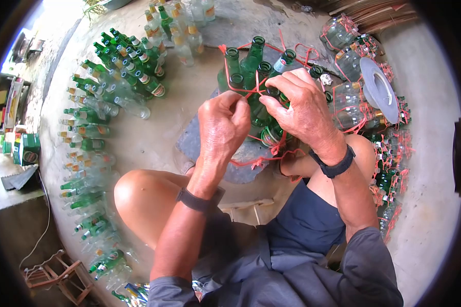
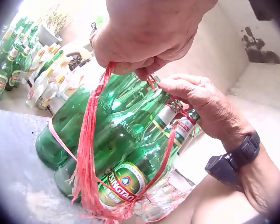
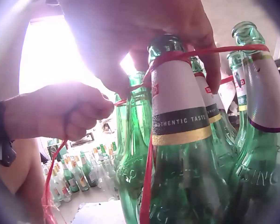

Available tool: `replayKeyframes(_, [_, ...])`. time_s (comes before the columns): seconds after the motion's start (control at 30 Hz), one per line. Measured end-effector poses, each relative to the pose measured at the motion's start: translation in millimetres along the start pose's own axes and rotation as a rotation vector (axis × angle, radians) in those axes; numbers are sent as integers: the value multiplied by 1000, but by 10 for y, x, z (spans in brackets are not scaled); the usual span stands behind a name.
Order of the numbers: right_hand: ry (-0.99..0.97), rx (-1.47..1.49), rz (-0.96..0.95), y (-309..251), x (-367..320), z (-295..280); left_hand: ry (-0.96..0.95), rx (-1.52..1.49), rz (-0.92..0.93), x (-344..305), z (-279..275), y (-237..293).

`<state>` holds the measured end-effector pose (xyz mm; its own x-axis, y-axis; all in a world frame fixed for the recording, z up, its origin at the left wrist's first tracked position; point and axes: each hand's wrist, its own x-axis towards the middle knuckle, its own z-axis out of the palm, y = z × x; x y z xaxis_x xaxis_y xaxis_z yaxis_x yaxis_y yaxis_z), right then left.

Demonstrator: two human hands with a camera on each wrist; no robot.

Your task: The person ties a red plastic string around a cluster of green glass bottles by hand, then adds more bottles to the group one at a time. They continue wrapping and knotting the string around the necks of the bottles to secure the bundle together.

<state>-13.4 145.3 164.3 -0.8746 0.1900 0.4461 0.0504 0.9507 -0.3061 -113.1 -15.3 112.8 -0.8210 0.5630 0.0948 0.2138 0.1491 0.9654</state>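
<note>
A bundle of green beer bottles (image 1: 251, 59) stands in front of the person, with red plastic twine (image 2: 87, 144) wound round the necks and lower bodies. My left hand (image 1: 225, 123) is a fist gripping the twine just on the near side of the necks; a frayed tail hangs from it in the left wrist view. Beside it, my right hand (image 1: 307, 107) pinches the twine between thumb and forefinger where strands cross. Its other fingers reach over the necks. In the right wrist view the twine circles a white-labelled bottle neck (image 3: 177, 88) and runs toward the left fist (image 3: 84, 109).
The bundle rests on a grey slab (image 1: 189, 140). Rows of loose green and clear bottles (image 1: 92, 130) line the left side and back. Tied bundles (image 1: 348, 102) stand along the right, with a grey hat (image 1: 379, 89) on them. A wooden stool (image 1: 61, 279) sits at lower left.
</note>
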Motion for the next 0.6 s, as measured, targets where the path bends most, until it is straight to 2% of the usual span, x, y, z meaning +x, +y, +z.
replayKeyframes(0.47, [-56,107,14,71,-26,26,-11,299,195,48,-117,169])
replayKeyframes(0.6, [-131,132,-16,161,-22,-5,-33,287,171,-15,-111,223])
